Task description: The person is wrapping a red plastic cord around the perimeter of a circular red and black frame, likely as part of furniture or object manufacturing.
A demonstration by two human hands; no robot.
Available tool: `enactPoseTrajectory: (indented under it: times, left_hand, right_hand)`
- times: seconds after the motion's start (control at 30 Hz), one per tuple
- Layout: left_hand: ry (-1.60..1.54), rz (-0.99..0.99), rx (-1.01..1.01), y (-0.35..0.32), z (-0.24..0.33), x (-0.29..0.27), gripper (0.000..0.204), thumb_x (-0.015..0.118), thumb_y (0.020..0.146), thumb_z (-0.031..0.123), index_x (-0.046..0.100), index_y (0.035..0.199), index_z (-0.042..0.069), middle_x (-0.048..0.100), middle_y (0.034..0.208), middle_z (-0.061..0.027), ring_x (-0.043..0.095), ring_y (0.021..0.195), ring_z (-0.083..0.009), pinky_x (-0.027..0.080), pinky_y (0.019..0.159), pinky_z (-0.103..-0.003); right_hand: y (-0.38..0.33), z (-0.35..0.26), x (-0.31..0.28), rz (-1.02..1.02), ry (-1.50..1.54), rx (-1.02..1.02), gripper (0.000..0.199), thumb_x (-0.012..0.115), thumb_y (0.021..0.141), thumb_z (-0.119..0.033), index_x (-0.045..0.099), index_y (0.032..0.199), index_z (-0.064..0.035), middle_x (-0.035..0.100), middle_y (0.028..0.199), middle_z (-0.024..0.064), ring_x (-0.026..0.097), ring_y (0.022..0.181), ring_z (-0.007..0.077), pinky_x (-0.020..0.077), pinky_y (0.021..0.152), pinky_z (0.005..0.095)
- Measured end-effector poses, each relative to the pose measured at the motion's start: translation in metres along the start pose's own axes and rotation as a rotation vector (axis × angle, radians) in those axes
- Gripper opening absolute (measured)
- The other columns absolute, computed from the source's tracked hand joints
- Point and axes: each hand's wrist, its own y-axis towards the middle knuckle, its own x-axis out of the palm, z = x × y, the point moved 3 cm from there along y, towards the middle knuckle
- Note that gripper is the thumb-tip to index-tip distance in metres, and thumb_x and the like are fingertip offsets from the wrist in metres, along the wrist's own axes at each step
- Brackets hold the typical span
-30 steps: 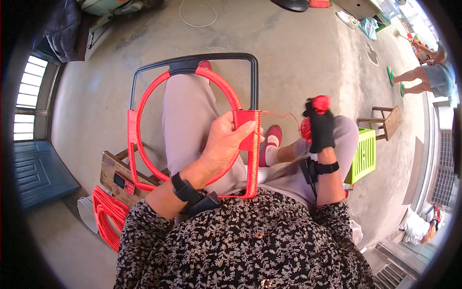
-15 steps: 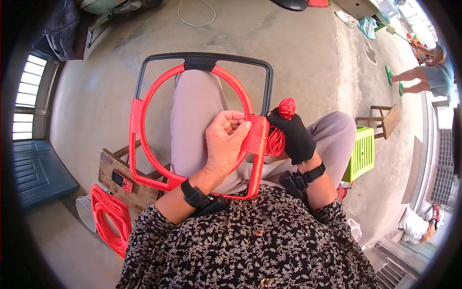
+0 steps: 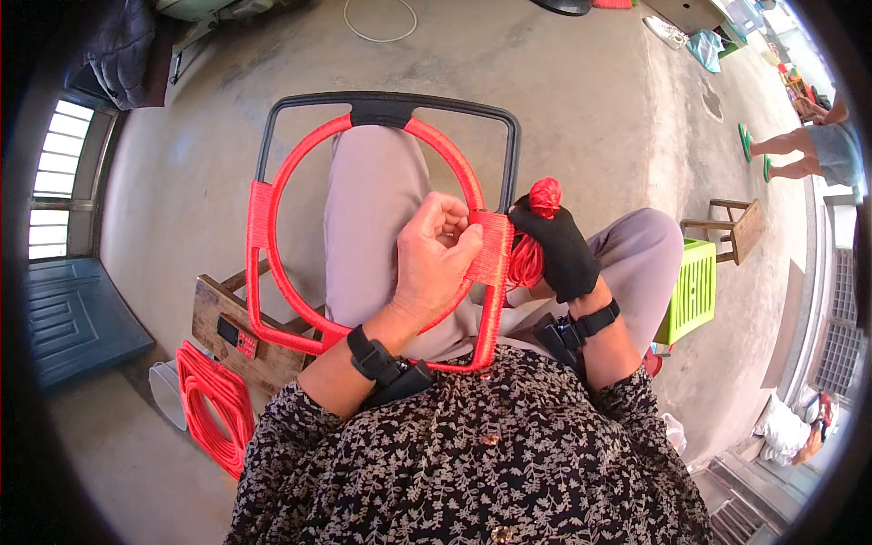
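Seated person, view straight down onto the lap. A black frame with rounded corners lay across the knees, an inner ring set inside it and wrapped in red cord; the frame's left bar, bottom bar and right bar were also wound in red, while the far bar and upper corners showed bare black. Left hand, bare, rested over the ring's right side where it met the right bar; fingers curled in, tips pressed together against the wound red patch on that bar, thumb alongside. Whether they pinched a loose strand could not be told. Right hand, in a black glove, sat just outside the right bar, closed around a ball of red cord, the ball's top poking above the glove and loose strands running from it to the bar. Dark bands with small boxes on both wrists. Below the frame on the left, a low wooden stool with a small red-and-black gadget on it; beside that, on the concrete floor, a coil of red cord. To the right, a green plastic crate and a small wooden stool. Another person's bare legs at far right edge, well apart.
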Motion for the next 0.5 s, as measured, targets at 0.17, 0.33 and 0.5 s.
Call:
enactPoseTrajectory:
  times: [0.17,0.33,0.5]
  left_hand:
    - [0.023,-0.029,-0.027,0.001,-0.005,-0.001,0.013,0.057,0.085,-0.005,0.05,0.092,0.002,0.057,0.079,0.0,0.054,0.071,-0.0047,0.046,0.067,-0.019]
    - [-0.014,0.073,-0.001,0.004,-0.009,-0.006,0.012,0.055,0.091,0.002,0.054,0.102,0.0,0.064,0.082,-0.0027,0.058,0.072,-0.0057,0.047,0.064,-0.02]
    - [0.363,0.091,0.155,0.006,0.001,-0.009,0.012,0.057,0.09,0.005,0.06,0.101,0.0,0.065,0.073,-0.0066,0.061,0.066,-0.0092,0.048,0.058,-0.026]
  right_hand:
    - [0.001,0.0,0.0,-0.021,-0.113,-0.057,0.021,0.062,0.086,-0.021,0.062,0.087,0.0001,0.062,0.078,0.0041,0.059,0.074,0.0116,0.0472,0.071,0.0282]
    - [0.002,-0.01,0.004,-0.013,-0.075,-0.063,0.021,0.062,0.086,-0.021,0.062,0.086,0.0,0.062,0.078,0.004,0.059,0.074,0.0114,0.0471,0.071,0.0285]
    - [0.004,-0.007,0.004,0.008,-0.116,-0.079,0.021,0.063,0.084,-0.021,0.062,0.086,-0.0003,0.062,0.078,0.0043,0.059,0.074,0.0115,0.0475,0.07,0.0287]
